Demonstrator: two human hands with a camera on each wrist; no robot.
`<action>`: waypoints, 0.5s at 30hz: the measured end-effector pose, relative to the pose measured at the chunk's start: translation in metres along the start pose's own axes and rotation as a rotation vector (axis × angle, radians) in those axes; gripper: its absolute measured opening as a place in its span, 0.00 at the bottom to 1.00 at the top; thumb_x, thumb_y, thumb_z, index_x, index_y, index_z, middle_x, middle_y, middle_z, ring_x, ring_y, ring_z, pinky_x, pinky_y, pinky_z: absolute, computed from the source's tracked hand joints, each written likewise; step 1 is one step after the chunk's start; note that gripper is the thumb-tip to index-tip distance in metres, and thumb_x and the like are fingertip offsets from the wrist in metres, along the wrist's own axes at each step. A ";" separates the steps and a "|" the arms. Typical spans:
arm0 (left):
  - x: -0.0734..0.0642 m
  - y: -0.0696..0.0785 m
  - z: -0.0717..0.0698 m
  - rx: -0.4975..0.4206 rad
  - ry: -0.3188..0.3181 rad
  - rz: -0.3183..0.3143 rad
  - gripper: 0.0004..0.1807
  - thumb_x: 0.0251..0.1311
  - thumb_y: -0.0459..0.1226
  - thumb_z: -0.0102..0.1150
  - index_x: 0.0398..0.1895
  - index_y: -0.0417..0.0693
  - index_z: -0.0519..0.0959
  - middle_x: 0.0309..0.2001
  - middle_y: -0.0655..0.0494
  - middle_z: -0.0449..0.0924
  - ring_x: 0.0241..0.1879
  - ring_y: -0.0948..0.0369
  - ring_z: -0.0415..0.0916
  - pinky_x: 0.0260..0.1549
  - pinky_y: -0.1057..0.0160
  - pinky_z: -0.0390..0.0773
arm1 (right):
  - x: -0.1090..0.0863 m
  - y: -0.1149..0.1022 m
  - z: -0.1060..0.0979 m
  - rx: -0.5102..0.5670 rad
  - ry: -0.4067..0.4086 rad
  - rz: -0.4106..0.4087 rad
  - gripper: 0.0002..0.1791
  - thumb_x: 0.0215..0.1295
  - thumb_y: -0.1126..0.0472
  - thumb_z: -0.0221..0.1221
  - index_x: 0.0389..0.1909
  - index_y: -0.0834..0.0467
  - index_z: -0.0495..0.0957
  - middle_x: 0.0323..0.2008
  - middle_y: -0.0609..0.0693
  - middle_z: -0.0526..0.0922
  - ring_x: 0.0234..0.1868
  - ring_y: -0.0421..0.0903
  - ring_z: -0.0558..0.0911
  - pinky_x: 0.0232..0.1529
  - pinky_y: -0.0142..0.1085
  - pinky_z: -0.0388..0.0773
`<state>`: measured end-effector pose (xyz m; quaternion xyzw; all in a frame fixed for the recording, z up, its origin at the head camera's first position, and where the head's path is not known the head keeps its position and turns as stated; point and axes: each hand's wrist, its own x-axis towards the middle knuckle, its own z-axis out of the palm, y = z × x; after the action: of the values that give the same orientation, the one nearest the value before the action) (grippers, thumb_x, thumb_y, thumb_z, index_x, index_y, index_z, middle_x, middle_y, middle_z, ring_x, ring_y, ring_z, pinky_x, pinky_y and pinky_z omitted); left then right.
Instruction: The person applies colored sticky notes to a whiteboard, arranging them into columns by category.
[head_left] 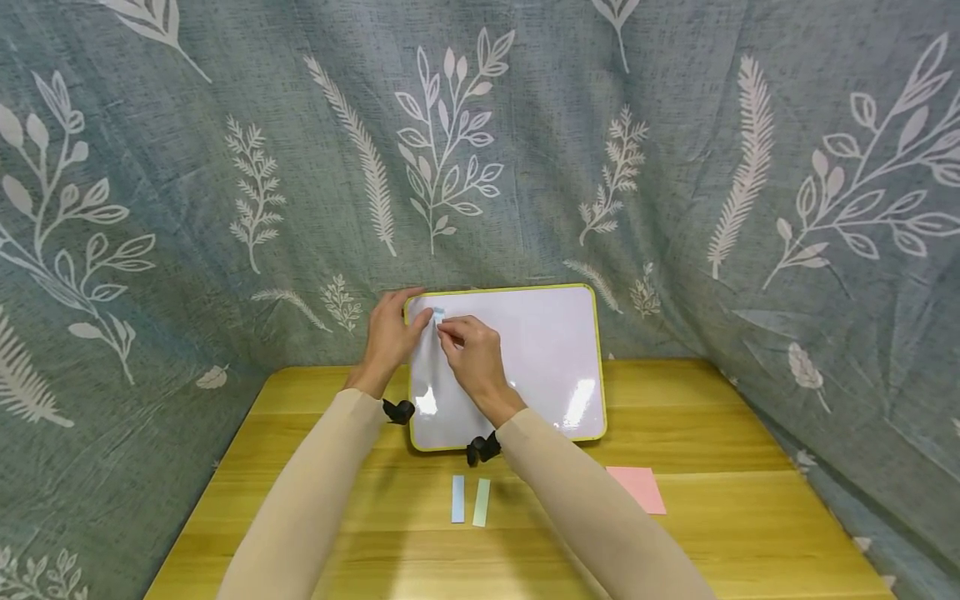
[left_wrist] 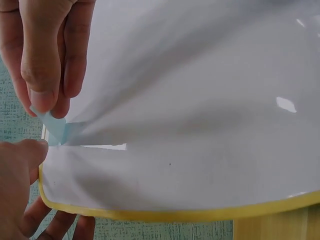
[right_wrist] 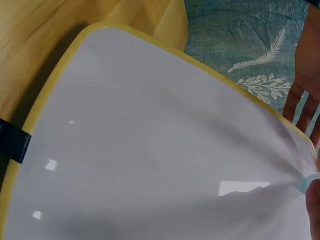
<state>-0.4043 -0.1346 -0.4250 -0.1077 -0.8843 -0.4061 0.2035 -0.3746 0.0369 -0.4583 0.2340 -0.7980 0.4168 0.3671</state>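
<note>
A whiteboard [head_left: 525, 358] with a yellow rim stands tilted against the curtain at the back of the table. My left hand [head_left: 387, 335] grips its upper left corner, thumb on the front face and fingers behind the edge. My right hand [head_left: 476, 354] pinches a light blue paper strip [left_wrist: 56, 127] between thumb and fingers. One part of the strip lies against the board, while the pinched end lifts away and bends. In the left wrist view, the left thumb [left_wrist: 35, 150] touches the strip's edge. At the right wrist view's edge, little of the strip [right_wrist: 303, 185] shows.
On the wooden table [head_left: 300, 500], in front of the board, lie a blue strip [head_left: 457, 499] and a pale green strip [head_left: 482, 502]. A pink paper square [head_left: 639, 488] is to the right, partly behind the right sleeve. A leaf-patterned curtain [head_left: 525, 208] surrounds the table.
</note>
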 end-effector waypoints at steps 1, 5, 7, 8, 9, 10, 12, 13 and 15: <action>0.001 0.000 0.001 0.002 0.003 -0.002 0.26 0.86 0.43 0.68 0.81 0.49 0.82 0.77 0.36 0.80 0.72 0.36 0.80 0.73 0.35 0.80 | 0.000 0.001 0.001 -0.002 -0.001 -0.003 0.05 0.74 0.74 0.74 0.47 0.68 0.96 0.46 0.62 0.96 0.45 0.55 0.99 0.49 0.37 0.96; 0.004 -0.002 0.004 0.001 0.014 -0.004 0.27 0.83 0.44 0.72 0.79 0.49 0.84 0.77 0.36 0.80 0.78 0.35 0.78 0.80 0.34 0.76 | -0.001 0.007 0.004 -0.004 0.005 -0.024 0.05 0.74 0.73 0.75 0.47 0.67 0.96 0.46 0.61 0.96 0.44 0.53 0.99 0.48 0.35 0.96; 0.005 -0.002 0.004 -0.002 0.017 -0.005 0.27 0.82 0.44 0.74 0.79 0.49 0.85 0.76 0.36 0.81 0.77 0.34 0.78 0.80 0.34 0.76 | -0.003 0.011 0.006 0.004 0.011 -0.045 0.05 0.74 0.72 0.75 0.46 0.66 0.97 0.45 0.60 0.96 0.43 0.53 0.98 0.48 0.35 0.96; 0.005 -0.002 0.005 -0.004 0.019 -0.009 0.27 0.81 0.43 0.75 0.78 0.49 0.85 0.75 0.35 0.81 0.77 0.34 0.78 0.80 0.34 0.77 | -0.003 0.013 0.007 0.006 0.016 -0.057 0.05 0.74 0.72 0.76 0.46 0.66 0.97 0.44 0.60 0.96 0.43 0.52 0.98 0.47 0.34 0.95; 0.005 -0.002 0.006 -0.005 0.020 -0.011 0.27 0.80 0.43 0.76 0.78 0.49 0.85 0.75 0.35 0.81 0.76 0.34 0.79 0.79 0.34 0.77 | -0.004 0.015 0.008 0.014 0.022 -0.068 0.05 0.73 0.72 0.76 0.46 0.66 0.97 0.44 0.59 0.96 0.42 0.52 0.98 0.47 0.34 0.96; 0.006 -0.002 0.006 -0.005 0.021 -0.014 0.27 0.80 0.43 0.76 0.77 0.50 0.86 0.74 0.36 0.81 0.76 0.34 0.79 0.79 0.34 0.78 | -0.005 0.021 0.011 0.012 0.031 -0.077 0.05 0.73 0.72 0.76 0.45 0.65 0.97 0.43 0.59 0.96 0.42 0.51 0.98 0.46 0.33 0.95; 0.007 -0.002 0.007 -0.001 0.026 -0.020 0.27 0.79 0.42 0.78 0.77 0.51 0.86 0.73 0.36 0.82 0.75 0.34 0.79 0.78 0.34 0.79 | -0.006 0.028 0.015 0.014 0.030 -0.087 0.05 0.73 0.71 0.76 0.45 0.64 0.97 0.43 0.58 0.96 0.42 0.50 0.98 0.46 0.32 0.95; 0.007 -0.002 0.008 0.001 0.033 -0.020 0.27 0.78 0.42 0.78 0.77 0.51 0.86 0.72 0.36 0.82 0.74 0.34 0.80 0.77 0.35 0.79 | -0.006 0.031 0.017 0.020 0.027 -0.080 0.05 0.73 0.70 0.76 0.45 0.63 0.97 0.43 0.57 0.96 0.42 0.49 0.98 0.47 0.31 0.94; 0.008 -0.002 0.010 0.003 0.047 -0.019 0.27 0.77 0.41 0.79 0.76 0.50 0.87 0.71 0.36 0.83 0.73 0.34 0.81 0.77 0.35 0.80 | -0.007 0.038 0.020 0.033 0.025 -0.075 0.05 0.74 0.69 0.76 0.46 0.63 0.97 0.43 0.56 0.96 0.42 0.47 0.98 0.47 0.29 0.94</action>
<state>-0.4149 -0.1281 -0.4290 -0.0895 -0.8808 -0.4093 0.2206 -0.4042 0.0411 -0.4906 0.2647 -0.7771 0.4186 0.3884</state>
